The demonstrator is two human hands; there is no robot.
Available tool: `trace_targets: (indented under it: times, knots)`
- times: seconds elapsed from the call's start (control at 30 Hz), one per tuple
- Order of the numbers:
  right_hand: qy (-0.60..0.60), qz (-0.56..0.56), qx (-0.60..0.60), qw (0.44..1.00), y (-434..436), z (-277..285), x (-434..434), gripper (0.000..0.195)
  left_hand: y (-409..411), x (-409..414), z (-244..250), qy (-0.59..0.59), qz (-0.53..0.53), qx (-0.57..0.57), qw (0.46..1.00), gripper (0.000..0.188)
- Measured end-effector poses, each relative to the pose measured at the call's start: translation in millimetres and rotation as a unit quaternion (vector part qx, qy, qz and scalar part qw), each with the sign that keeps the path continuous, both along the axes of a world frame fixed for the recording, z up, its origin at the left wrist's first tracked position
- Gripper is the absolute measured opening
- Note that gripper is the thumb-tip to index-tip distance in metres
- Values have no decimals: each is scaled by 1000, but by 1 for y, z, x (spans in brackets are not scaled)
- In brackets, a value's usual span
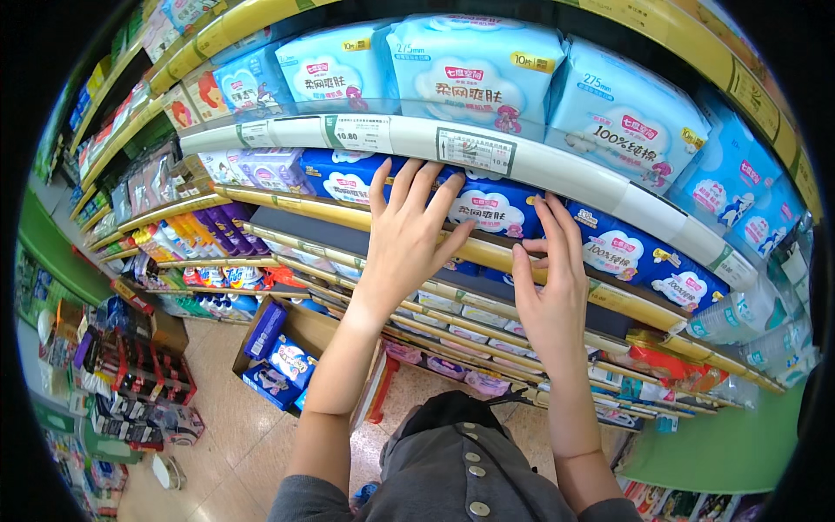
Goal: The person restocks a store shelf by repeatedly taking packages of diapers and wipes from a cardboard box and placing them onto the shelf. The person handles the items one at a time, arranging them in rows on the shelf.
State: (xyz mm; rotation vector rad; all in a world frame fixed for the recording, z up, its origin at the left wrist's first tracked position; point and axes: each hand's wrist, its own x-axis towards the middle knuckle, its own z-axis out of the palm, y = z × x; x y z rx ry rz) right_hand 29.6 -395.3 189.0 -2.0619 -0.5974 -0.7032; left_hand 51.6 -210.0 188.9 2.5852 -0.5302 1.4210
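My left hand (409,225) reaches to a shelf row of dark blue packs of sanitary pads, its fingers spread over the packs' fronts. Its fingertips lie just under the white price rail (554,163). The middle pack (486,212) sits between my two hands. At that pack's right end is my right hand (554,280), with fingers raised and slightly bent and the thumb apart. Neither hand is closed around a pack. Another dark blue pack (346,183) shows left of my left hand, and a further one (613,248) lies right of my right hand.
Large light blue pad packs (476,72) fill the shelf above. A yellow shelf edge (306,203) runs below the dark blue row. On the tiled floor (222,404), an open cardboard carton (316,326) holds several packs, with a red plastic object (383,391) beside it. Stacked goods (140,372) stand far left.
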Motion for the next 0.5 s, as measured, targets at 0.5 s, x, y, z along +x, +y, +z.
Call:
trace_targets:
  times: [0.5]
  knots:
    - [10, -61, 47, 997, 17, -9, -5, 53, 0, 21, 13, 25, -96, 31, 995, 45]
